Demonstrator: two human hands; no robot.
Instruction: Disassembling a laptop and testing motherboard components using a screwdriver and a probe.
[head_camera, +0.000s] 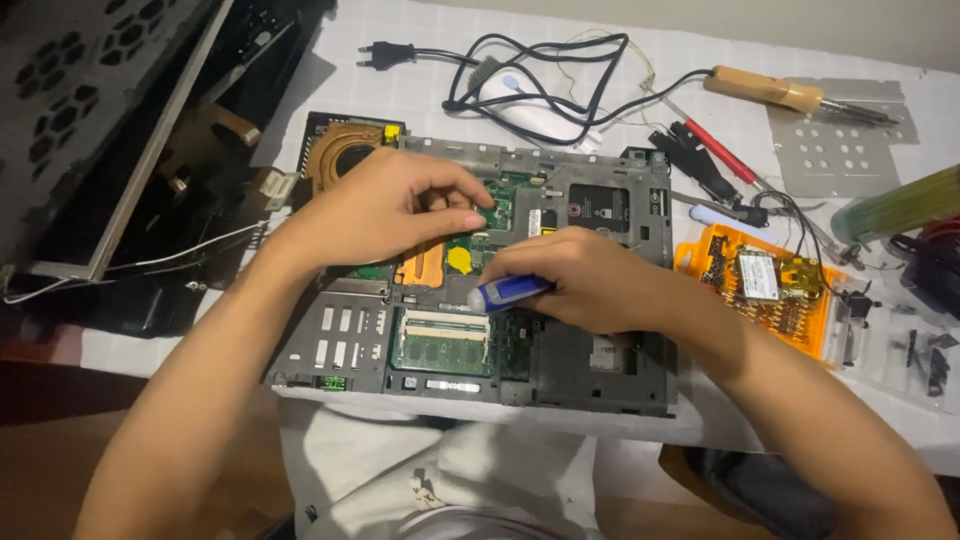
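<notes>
On the counter, the left hand (385, 205) pinches something small over the opened laptop (480, 270), cover off and boards bare, while the right hand (590, 280) grips a blue screwdriver (508, 292) beside the orange tray (770, 290).

You sit at a home repair bench. An opened grey laptop chassis (560, 300), a wooden-handled soldering iron (765, 90) and an orange plastic screwdriver-bit case (700, 255) lie on the white checked tablecloth (400, 90).

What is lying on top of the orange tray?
On the orange tray lies a small circuit card with a white label. It covers part of the tray, so whatever lies beneath is hidden.
</notes>
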